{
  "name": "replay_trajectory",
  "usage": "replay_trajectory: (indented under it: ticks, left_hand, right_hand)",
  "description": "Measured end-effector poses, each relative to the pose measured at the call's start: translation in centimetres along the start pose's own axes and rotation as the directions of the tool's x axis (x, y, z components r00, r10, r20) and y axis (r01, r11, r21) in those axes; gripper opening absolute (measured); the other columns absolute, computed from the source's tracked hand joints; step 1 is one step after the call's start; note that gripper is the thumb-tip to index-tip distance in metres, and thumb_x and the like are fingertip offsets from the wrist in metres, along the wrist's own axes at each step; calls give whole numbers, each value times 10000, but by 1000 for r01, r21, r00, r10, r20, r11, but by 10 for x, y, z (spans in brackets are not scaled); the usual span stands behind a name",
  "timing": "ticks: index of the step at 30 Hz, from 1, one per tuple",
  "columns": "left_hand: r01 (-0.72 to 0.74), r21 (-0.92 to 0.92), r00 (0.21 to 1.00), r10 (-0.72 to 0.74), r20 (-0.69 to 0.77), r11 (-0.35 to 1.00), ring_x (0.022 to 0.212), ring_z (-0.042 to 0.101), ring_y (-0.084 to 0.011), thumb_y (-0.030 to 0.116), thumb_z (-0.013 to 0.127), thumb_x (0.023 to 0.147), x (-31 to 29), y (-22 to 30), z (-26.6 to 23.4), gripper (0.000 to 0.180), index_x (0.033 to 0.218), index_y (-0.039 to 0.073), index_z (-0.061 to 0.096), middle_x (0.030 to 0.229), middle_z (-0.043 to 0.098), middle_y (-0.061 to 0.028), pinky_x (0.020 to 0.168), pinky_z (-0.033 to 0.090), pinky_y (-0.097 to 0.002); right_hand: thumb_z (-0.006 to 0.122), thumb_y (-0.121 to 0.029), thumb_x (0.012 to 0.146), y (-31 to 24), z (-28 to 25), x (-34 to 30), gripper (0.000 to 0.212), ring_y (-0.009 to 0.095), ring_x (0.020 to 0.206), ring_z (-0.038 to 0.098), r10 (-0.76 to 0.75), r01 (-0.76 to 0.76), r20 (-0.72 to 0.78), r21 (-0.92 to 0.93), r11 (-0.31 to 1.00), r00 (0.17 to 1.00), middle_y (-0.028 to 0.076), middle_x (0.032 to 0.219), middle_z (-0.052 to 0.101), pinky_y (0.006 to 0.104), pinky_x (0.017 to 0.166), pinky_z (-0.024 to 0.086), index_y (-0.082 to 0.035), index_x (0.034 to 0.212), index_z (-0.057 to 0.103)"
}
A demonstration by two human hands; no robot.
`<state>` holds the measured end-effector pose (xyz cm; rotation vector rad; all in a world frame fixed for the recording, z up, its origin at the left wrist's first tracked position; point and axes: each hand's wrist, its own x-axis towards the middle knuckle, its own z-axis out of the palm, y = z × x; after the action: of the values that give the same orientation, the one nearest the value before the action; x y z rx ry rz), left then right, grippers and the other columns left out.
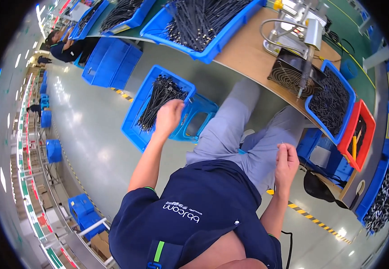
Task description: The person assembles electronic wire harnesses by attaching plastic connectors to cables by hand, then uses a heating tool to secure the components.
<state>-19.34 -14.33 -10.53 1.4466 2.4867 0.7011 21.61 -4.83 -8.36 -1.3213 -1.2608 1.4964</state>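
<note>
My left hand (pixel 169 117) is over a blue bin (pixel 129 130) that stands low on my left, by a light blue stool (pixel 193 126). Its fingers are curled at the edge of a bundle of black cables (pixel 156 101); whatever they grip is hidden. In front of my right thigh I hold up my right hand (pixel 287 162), thumb and fingertips pinched together. A tiny pale bit seems to show at the fingertips, too small to name.
On the curved workbench (pixel 241 51) stand a large blue bin of black cables (pixel 194 27), a soldering iron fixture (pixel 305 67) and a black fan (pixel 293 71). At right are a blue bin of short black parts (pixel 331 101) and a red bin (pixel 364 116). Someone sits far left.
</note>
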Motion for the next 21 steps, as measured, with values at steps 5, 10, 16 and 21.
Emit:
replay_trajectory:
  ticks: [5, 10, 16, 21]
  left_hand:
    - [-78, 60, 983, 87, -164, 995, 1119, 694, -408, 193, 648, 991, 2, -24, -2, 280, 1172, 2, 743, 1194, 734, -233, 981, 547, -477]
    - [-2, -475, 933, 173, 316, 880, 895, 752, -288, 202, 720, 969, -29, 87, 2, 228, 1125, 43, 768, 1046, 765, -171, 803, 595, -379]
    - [227, -889, 793, 454, 406, 399, 930, 722, -177, 177, 793, 953, -49, 175, 10, 207, 1110, 42, 783, 992, 751, -102, 823, 563, -328]
    - [-66, -880, 815, 534, 224, 470, 842, 713, -253, 186, 802, 895, -41, 173, 4, 141, 919, 47, 792, 867, 733, -98, 743, 553, -373]
  right_hand:
    - [586, -176, 1100, -16, 10, 0, 193, 18, 681, 429, -28, 28, -24, 0, 1000, 999, -59, 753, 511, 210, 603, 341, -18, 1092, 697]
    - [540, -180, 1117, -22, 28, -5, 220, 33, 659, 437, -37, 42, 155, -31, 999, 987, -44, 737, 521, 222, 590, 349, -23, 1043, 675]
    - [512, -168, 1121, -32, 35, -17, 243, 55, 641, 461, -53, 75, 419, -34, 997, 906, -21, 693, 544, 243, 577, 363, -21, 972, 636]
    - [526, -208, 1123, -43, 34, -11, 273, 38, 587, 398, -36, 84, 502, -72, 994, 864, -43, 666, 488, 228, 542, 312, -31, 944, 632]
